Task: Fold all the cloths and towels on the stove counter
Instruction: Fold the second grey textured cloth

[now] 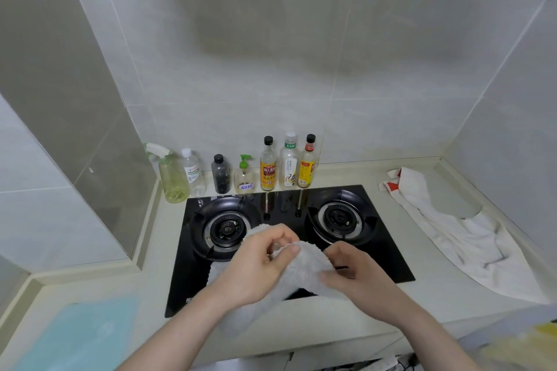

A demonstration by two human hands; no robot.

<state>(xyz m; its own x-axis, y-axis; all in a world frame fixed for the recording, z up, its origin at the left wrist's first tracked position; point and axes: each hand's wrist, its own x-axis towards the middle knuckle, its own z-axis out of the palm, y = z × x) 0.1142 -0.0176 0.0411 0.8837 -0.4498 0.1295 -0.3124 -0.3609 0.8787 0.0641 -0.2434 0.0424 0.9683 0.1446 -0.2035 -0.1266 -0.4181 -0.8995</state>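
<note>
Gripping a fluffy white towel [301, 269] above the stove [388, 256], both hands [256, 262] curl inward.

walls: pale grey glossy tiles [271, 54] on three sides, soft shadow on the back wall | bench [437, 295]: cream, raised lip along the walls | stove [388, 253]: black glass, two burners, set into the bench | bottles [268, 164]: seven in a row against the back wall | light: even, diffuse

Bottles [268, 164] line the back wall; bare counter [373, 211] separates stove [289, 211] from white towel [470, 238].
</note>
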